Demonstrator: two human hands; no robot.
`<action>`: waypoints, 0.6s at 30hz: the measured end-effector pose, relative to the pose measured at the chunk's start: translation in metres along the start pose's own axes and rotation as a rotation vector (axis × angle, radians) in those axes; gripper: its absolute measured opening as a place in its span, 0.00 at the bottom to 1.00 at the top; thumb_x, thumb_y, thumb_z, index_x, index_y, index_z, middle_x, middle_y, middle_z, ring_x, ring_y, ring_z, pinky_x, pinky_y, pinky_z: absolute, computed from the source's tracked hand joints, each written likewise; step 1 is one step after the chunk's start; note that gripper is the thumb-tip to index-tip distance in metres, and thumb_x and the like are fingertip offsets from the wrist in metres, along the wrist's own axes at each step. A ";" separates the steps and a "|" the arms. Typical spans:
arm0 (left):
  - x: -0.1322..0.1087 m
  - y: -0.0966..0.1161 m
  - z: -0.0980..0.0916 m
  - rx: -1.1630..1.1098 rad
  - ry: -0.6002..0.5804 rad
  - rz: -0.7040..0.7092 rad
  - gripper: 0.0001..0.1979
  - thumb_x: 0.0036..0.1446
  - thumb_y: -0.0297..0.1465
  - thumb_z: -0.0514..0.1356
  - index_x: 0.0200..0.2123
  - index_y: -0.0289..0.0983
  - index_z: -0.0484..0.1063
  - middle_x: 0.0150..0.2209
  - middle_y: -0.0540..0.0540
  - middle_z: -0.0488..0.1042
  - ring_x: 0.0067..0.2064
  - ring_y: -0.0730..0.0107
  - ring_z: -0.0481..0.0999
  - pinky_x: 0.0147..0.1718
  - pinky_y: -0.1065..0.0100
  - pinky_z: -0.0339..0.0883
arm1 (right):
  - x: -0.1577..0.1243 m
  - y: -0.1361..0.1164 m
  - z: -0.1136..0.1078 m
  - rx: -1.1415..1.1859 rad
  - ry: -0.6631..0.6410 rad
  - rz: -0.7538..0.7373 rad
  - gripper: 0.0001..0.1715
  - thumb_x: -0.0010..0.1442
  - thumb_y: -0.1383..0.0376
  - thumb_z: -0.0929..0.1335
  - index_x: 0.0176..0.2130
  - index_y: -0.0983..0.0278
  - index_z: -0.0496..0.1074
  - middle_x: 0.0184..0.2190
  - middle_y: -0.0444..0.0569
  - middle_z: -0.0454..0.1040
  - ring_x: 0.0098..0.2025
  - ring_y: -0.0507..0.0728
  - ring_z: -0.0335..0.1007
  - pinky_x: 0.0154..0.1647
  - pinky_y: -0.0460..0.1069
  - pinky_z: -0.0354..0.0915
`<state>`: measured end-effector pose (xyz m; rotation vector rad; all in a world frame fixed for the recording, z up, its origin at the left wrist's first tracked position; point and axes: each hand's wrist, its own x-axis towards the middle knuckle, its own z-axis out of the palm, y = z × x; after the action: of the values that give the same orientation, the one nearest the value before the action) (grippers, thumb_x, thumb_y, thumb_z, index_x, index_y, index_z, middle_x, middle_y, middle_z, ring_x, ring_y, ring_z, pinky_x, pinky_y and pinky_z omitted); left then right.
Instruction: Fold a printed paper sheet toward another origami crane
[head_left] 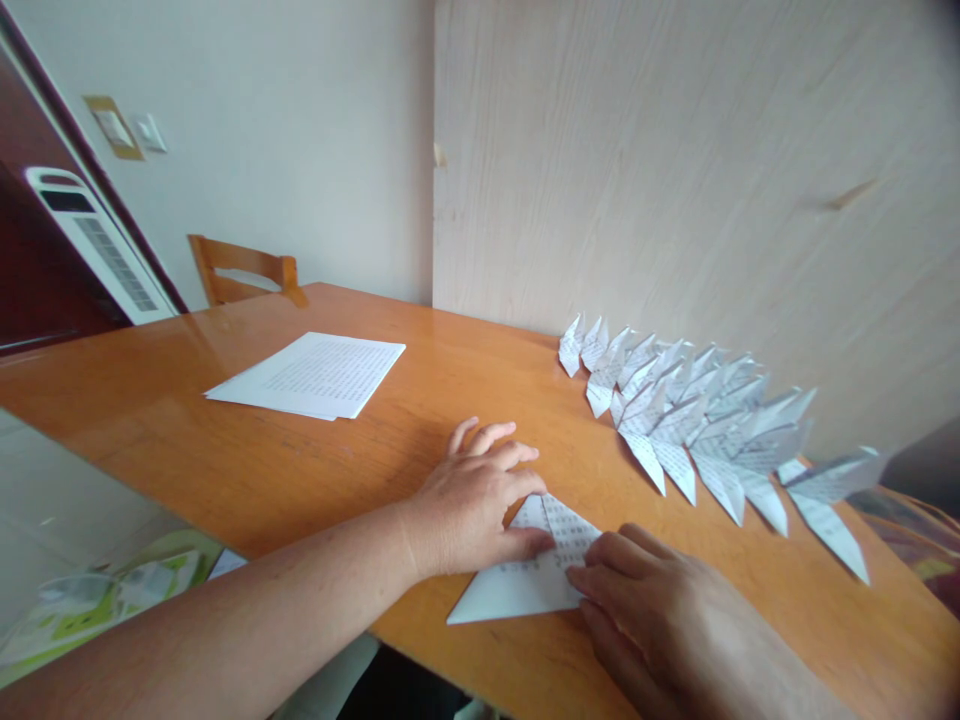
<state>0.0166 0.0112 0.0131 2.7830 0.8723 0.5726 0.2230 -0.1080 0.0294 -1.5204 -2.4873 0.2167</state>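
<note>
A folded sheet of printed paper (pixel 517 580) lies on the wooden table in front of me, creased into a pointed shape. My left hand (pixel 476 500) rests over its left side with the fingers spread; the thumb and index finger touch the paper near its top and middle. At the right edge of the sheet is my right hand (pixel 652 610), its fingers curled and pressing on the paper. Part of the right edge is hidden beneath these fingers.
Rows of folded paper pieces (pixel 690 400) stand at the back right by a wooden panel (pixel 675 150). A stack of printed sheets (pixel 322 370) lies at the left on the table (pixel 450 360). Behind the table stands a chair (pixel 244 265).
</note>
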 end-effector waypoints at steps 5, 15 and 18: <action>0.000 -0.001 0.000 0.013 -0.003 0.000 0.23 0.55 0.53 0.64 0.50 0.49 0.76 0.62 0.46 0.70 0.70 0.45 0.52 0.66 0.36 0.36 | -0.002 0.000 0.000 -0.016 0.034 -0.012 0.14 0.59 0.76 0.63 0.34 0.60 0.73 0.35 0.46 0.73 0.36 0.58 0.70 0.35 0.51 0.69; 0.000 -0.001 0.001 0.017 0.000 0.005 0.23 0.55 0.53 0.63 0.50 0.48 0.75 0.61 0.45 0.70 0.70 0.45 0.52 0.66 0.36 0.37 | -0.001 -0.005 -0.013 -0.118 0.018 -0.061 0.13 0.58 0.76 0.64 0.35 0.61 0.74 0.34 0.47 0.74 0.35 0.56 0.73 0.33 0.48 0.72; 0.000 -0.001 0.002 0.010 0.006 0.005 0.23 0.55 0.53 0.64 0.49 0.48 0.75 0.61 0.45 0.70 0.70 0.45 0.52 0.66 0.36 0.36 | 0.000 -0.003 -0.008 -0.125 0.085 -0.074 0.10 0.57 0.74 0.65 0.32 0.60 0.73 0.32 0.46 0.74 0.32 0.55 0.73 0.30 0.46 0.71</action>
<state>0.0165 0.0120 0.0112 2.7943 0.8725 0.5794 0.2229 -0.1095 0.0379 -1.4478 -2.5259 -0.0159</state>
